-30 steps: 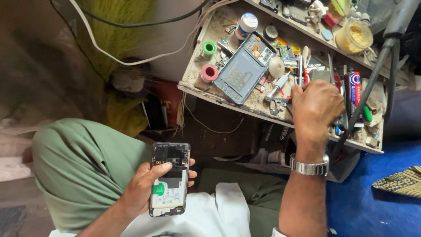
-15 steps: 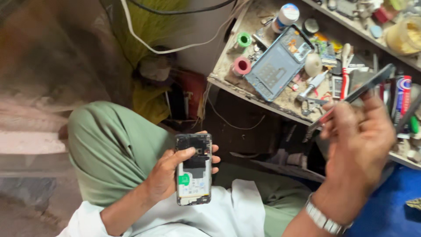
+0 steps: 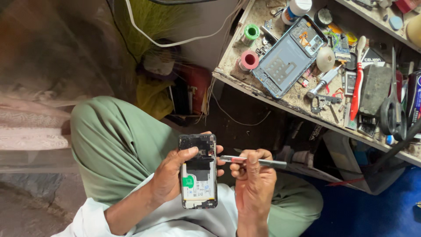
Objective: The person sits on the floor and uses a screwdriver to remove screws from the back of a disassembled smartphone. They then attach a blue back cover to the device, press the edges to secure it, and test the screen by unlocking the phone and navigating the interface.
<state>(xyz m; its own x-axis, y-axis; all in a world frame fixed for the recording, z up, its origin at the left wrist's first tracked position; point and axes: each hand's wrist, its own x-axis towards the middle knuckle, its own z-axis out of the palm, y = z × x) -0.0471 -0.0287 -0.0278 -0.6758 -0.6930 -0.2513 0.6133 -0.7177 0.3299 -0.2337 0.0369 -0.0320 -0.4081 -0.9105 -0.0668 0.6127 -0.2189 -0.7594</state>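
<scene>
Cluttered workbench (image 3: 280,94) beyond opened phone (image 3: 198,171), tweezers (image 3: 252,161), both hands.

The open phone (image 3: 198,171) is black at the top and white below, with a small green sticker. The tool (image 3: 252,161) is shiny silver. The trousers (image 3: 114,140) are soft green. On the bench (image 3: 272,94) lie a grey-blue phone frame (image 3: 287,57), a green spool (image 3: 251,32), a pink spool (image 3: 249,60) and a red and white toothbrush (image 3: 356,83).
</scene>
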